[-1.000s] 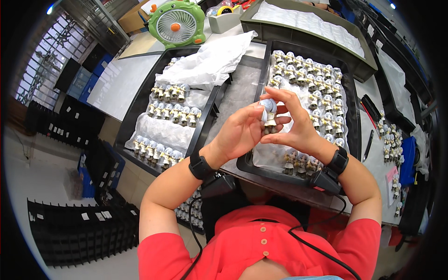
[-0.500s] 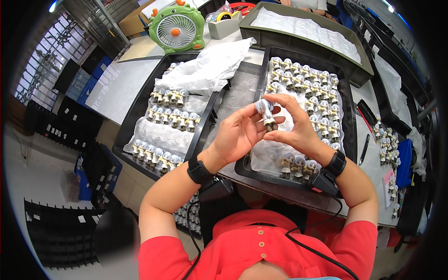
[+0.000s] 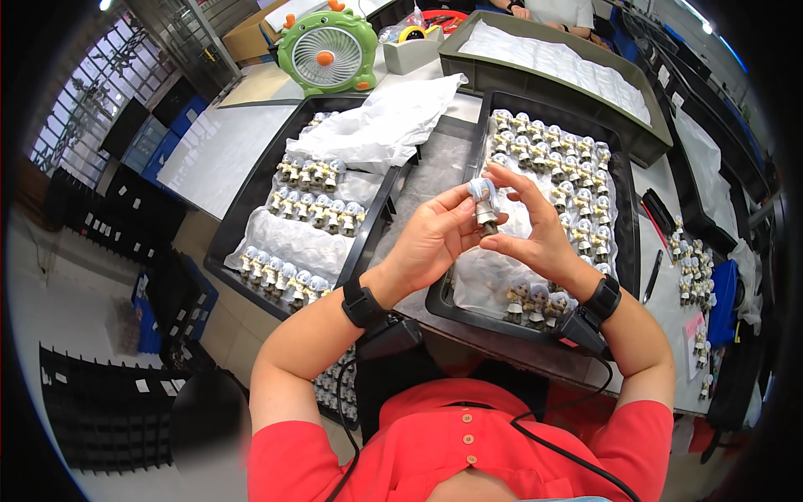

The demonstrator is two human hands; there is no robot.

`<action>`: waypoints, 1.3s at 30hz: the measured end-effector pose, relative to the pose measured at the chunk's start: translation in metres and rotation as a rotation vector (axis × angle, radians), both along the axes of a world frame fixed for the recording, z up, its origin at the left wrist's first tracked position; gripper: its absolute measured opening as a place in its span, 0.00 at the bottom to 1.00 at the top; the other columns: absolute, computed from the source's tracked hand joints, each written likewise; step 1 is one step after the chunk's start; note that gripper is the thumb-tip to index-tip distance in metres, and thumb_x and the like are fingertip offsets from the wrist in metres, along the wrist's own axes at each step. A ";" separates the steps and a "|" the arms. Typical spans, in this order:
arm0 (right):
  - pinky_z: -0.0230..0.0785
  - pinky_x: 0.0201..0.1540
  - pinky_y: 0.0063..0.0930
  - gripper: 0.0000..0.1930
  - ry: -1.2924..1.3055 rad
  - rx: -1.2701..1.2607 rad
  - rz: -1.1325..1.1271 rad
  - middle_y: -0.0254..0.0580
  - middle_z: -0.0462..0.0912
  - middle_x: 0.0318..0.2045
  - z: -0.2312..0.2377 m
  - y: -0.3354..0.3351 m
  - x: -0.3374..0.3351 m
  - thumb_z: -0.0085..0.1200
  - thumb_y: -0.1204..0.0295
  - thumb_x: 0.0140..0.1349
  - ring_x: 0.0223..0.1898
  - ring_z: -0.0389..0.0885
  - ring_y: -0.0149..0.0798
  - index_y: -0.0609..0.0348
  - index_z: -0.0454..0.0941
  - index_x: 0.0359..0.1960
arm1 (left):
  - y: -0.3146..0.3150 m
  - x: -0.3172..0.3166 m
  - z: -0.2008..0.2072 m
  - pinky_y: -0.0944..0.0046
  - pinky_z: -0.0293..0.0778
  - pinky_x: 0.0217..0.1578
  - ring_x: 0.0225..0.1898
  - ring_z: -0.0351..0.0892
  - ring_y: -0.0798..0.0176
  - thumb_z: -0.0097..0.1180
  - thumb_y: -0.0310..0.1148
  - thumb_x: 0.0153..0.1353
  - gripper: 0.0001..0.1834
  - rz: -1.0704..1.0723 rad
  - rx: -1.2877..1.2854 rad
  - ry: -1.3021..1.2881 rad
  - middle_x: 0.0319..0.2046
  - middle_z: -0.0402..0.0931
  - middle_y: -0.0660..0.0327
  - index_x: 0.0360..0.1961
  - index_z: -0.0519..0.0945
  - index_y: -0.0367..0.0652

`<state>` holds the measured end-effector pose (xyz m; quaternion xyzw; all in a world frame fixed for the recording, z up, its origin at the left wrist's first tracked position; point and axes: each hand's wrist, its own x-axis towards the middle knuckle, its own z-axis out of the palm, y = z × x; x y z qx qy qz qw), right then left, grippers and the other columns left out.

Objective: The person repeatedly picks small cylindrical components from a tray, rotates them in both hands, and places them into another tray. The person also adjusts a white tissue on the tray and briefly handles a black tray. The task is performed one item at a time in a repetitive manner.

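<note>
A small figurine (image 3: 485, 207) with pale blue hair, a white outfit and dark boots is held upright above the right-hand tray's near left part. My left hand (image 3: 431, 237) pinches it from the left, thumb and fingers at its body. My right hand (image 3: 535, 230) curves around its other side, index finger by the head and thumb by the boots. Beneath my hands, a black tray (image 3: 629, 226) carries rows of similar figurines (image 3: 577, 167) on white sheeting. More stand at its near edge, by my right wrist. Another black tray (image 3: 219, 243) to the left holds several rows of them.
Crumpled white sheeting (image 3: 381, 125) covers part of the left tray. Behind stand a green fan (image 3: 326, 54), a tape dispenser (image 3: 414, 52) and a deep olive bin (image 3: 552, 79). At right lie a black pen (image 3: 653, 276) and loose figurines (image 3: 694, 272). Someone sits across the table.
The figurine has turned in my fingers, so more of its front side shows. My hands have shifted slightly, and the whole view has moved a little.
</note>
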<state>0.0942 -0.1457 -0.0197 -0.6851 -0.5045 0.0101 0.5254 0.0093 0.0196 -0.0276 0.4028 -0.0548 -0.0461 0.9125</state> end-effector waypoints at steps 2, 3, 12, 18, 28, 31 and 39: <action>0.57 0.59 0.34 0.37 0.016 -0.001 0.008 0.42 0.69 0.54 0.000 0.002 -0.001 0.67 0.67 0.43 0.56 0.66 0.42 0.55 0.65 0.58 | 0.001 -0.001 -0.002 0.62 0.72 0.48 0.50 0.73 0.60 0.45 0.33 0.65 0.21 0.008 0.009 0.008 0.50 0.70 0.60 0.58 0.63 0.39; 0.57 0.59 0.35 0.37 0.004 -0.011 0.007 0.41 0.69 0.54 -0.001 0.001 0.000 0.67 0.67 0.43 0.56 0.66 0.41 0.54 0.65 0.58 | 0.000 0.001 -0.004 0.62 0.72 0.48 0.51 0.73 0.59 0.46 0.34 0.65 0.21 0.012 0.014 0.011 0.49 0.70 0.60 0.57 0.63 0.39; 0.60 0.55 0.34 0.36 -0.076 -0.054 0.021 0.41 0.70 0.54 0.001 -0.001 0.002 0.66 0.65 0.45 0.57 0.67 0.40 0.56 0.65 0.58 | 0.007 -0.001 0.014 0.63 0.75 0.44 0.42 0.78 0.62 0.55 0.29 0.58 0.20 0.066 0.222 0.100 0.43 0.74 0.61 0.52 0.69 0.38; 0.59 0.54 0.33 0.34 -0.016 0.018 -0.031 0.41 0.72 0.53 0.009 -0.004 0.003 0.63 0.65 0.47 0.55 0.68 0.38 0.56 0.65 0.58 | 0.087 -0.008 0.054 0.73 0.73 0.34 0.33 0.77 0.72 0.57 0.26 0.51 0.21 0.325 1.257 0.001 0.32 0.79 0.62 0.49 0.74 0.38; 0.62 0.51 0.31 0.28 -0.016 0.031 -0.068 0.42 0.72 0.51 0.012 -0.004 0.008 0.61 0.68 0.49 0.53 0.69 0.38 0.56 0.69 0.54 | 0.184 0.020 -0.014 0.55 0.72 0.41 0.38 0.77 0.45 0.56 0.29 0.40 0.16 0.457 1.973 0.213 0.32 0.78 0.45 0.35 0.81 0.39; 0.63 0.50 0.31 0.27 -0.008 0.026 -0.074 0.42 0.72 0.51 0.014 -0.005 0.009 0.61 0.69 0.48 0.53 0.69 0.39 0.56 0.70 0.53 | 0.185 0.029 -0.023 0.58 0.73 0.38 0.34 0.80 0.49 0.58 0.31 0.40 0.19 0.493 2.029 0.180 0.30 0.79 0.46 0.37 0.80 0.37; 0.64 0.49 0.31 0.25 -0.021 0.015 -0.070 0.43 0.72 0.51 0.012 -0.005 0.012 0.60 0.68 0.49 0.52 0.70 0.39 0.57 0.71 0.51 | 0.193 0.037 -0.041 0.57 0.71 0.40 0.38 0.76 0.48 0.59 0.31 0.41 0.18 0.632 2.080 0.098 0.32 0.77 0.48 0.36 0.77 0.35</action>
